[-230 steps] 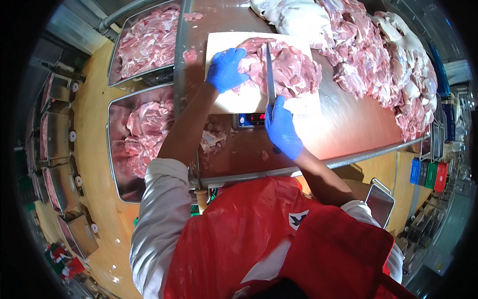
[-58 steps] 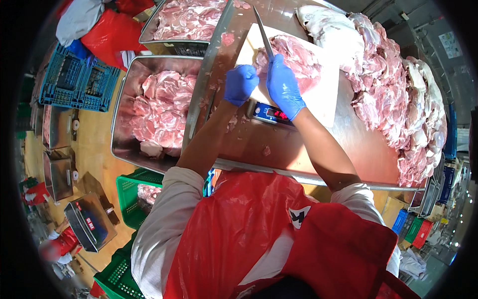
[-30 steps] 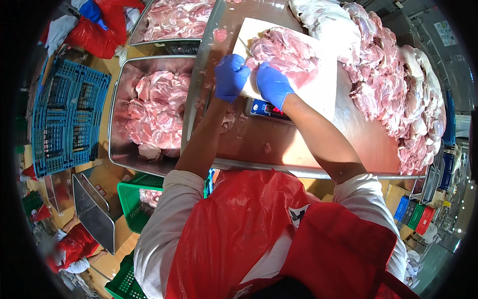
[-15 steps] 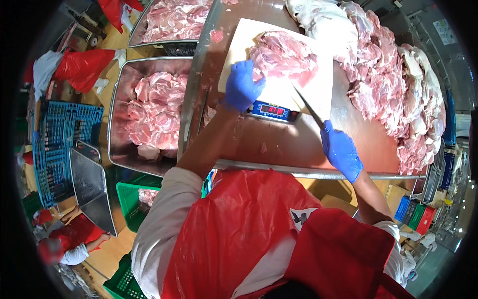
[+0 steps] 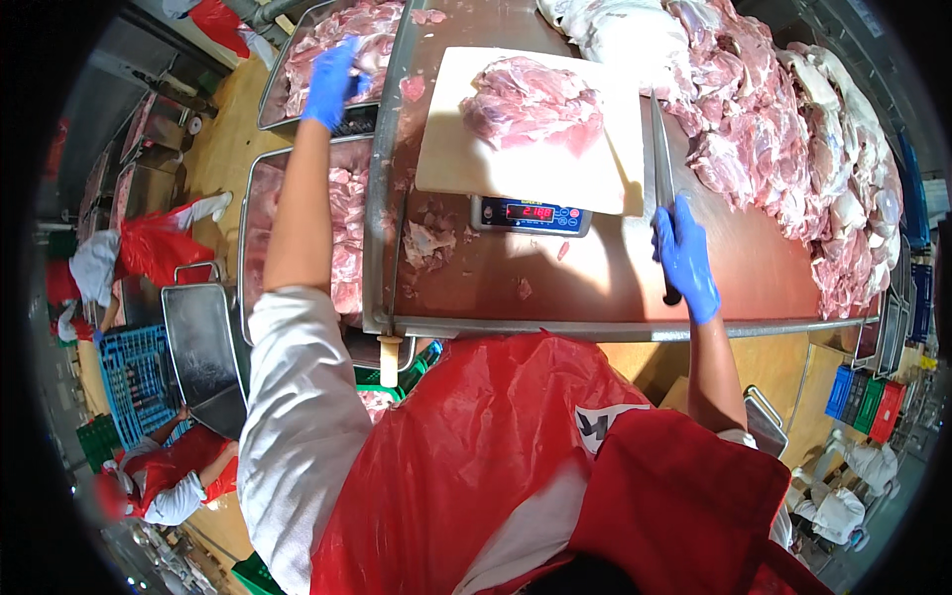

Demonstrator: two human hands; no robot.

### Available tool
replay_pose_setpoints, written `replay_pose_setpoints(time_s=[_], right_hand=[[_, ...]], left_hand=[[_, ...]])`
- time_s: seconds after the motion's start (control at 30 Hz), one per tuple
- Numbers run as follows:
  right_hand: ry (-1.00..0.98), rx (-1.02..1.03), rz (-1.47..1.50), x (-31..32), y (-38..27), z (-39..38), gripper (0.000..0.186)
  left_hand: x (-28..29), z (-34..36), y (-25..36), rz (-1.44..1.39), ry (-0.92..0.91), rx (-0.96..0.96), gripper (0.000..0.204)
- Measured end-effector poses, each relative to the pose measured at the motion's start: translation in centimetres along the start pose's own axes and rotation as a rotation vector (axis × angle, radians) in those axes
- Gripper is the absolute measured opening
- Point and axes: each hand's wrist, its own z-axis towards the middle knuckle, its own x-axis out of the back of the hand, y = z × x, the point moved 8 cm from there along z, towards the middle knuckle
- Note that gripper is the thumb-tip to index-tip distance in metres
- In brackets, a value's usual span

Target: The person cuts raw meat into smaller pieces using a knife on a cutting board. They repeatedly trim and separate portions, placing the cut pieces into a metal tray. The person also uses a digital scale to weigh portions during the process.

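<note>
My right hand [image 5: 686, 260], in a blue glove, grips the handle of a long knife [image 5: 662, 159]. The blade points away from me, beside the right edge of a white cutting board [image 5: 446, 169]. Trimmed raw meat [image 5: 531, 104] lies on that board, which rests on a blue digital scale [image 5: 531, 215] with a lit red display. Far to the left, my gloved left hand [image 5: 335, 84] is stretched over a metal tub of cut meat [image 5: 372, 50]. Its fingers look extended and apart, though their tips are partly blurred against the meat.
A second meat tub [image 5: 256, 228] stands nearer on the left. Large meat pieces [image 5: 754, 149] are heaped along the right of the steel table [image 5: 615, 278]. Scraps [image 5: 428, 246] lie left of the scale. A pale handle [image 5: 390, 362] juts over the near edge. Co-workers [image 5: 164, 253] stand at left.
My left hand has left the meat on the board and swung far left over the tub. My right hand has lowered slightly, and the knife has turned from slanting across the board to nearly straight ahead.
</note>
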Motion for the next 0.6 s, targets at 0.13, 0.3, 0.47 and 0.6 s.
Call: replay_pose_setpoints(time_s=[0.13,0.3,0.47,0.6], right_hand=[[0.009,0.049,0.287,-0.8,-0.2,7.1,0.02],[-0.172,0.047,0.714,-3.9,-1.3,18.2,0.028],[-0.277,0.015,0.685,-7.8,-3.0,18.7,0.029],[-0.248,-0.05,0.692,-8.9,-2.6,14.0,0.037]], left_hand=[[2.8,1.6,0.1,0.399,0.313,-0.298,0.048],[-15.8,-7.2,-7.3,0.514,0.026,-0.618,0.041],[-21.9,-7.5,-5.5,0.328,0.093,-0.727,0.05],[-25.6,-3.6,-3.3,0.392,-0.437,-0.836,0.048]])
